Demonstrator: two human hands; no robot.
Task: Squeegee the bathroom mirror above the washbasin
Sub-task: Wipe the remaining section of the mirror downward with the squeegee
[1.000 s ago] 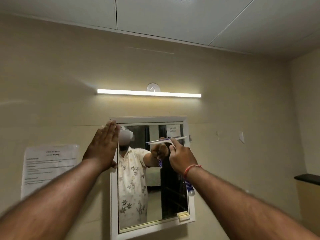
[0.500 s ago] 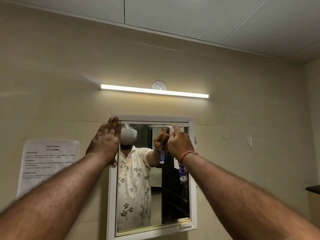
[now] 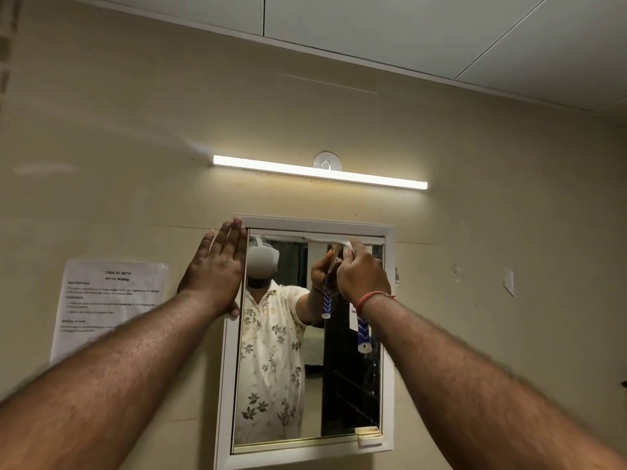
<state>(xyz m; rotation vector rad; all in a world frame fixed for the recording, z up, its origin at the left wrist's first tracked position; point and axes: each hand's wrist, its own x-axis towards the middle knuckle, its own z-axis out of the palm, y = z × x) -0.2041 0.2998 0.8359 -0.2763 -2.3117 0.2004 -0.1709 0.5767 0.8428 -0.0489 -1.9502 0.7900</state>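
- A lit white tube lamp [image 3: 319, 172] is mounted above the white-framed rectangular mirror [image 3: 346, 385]; a printed paper sheet [image 3: 108, 300] is taped left.
- The left hand [image 3: 217, 273] is pressed flat, fingers extended, on the frame's upper-left corner.
- The blue-and-white-handled squeegee [image 3: 362, 334] is gripped by the right hand [image 3: 363, 276], blade at the glass's top edge.

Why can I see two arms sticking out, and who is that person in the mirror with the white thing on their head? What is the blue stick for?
The picture comes from a camera worn on a person's head, so you see what they see: their own two arms reaching forward. The person in the mirror is the same person, reflected. The white thing on their head is probably that camera gear.

The left hand is open and pressed flat on the mirror's white frame, at its top left corner. The right hand holds a squeegee, a wiper for glass. Its blue and white handle hangs below the fist, and its blade sits along the top edge of the glass.

Above is a long lamp, and a printed paper is stuck on the wall to the left.
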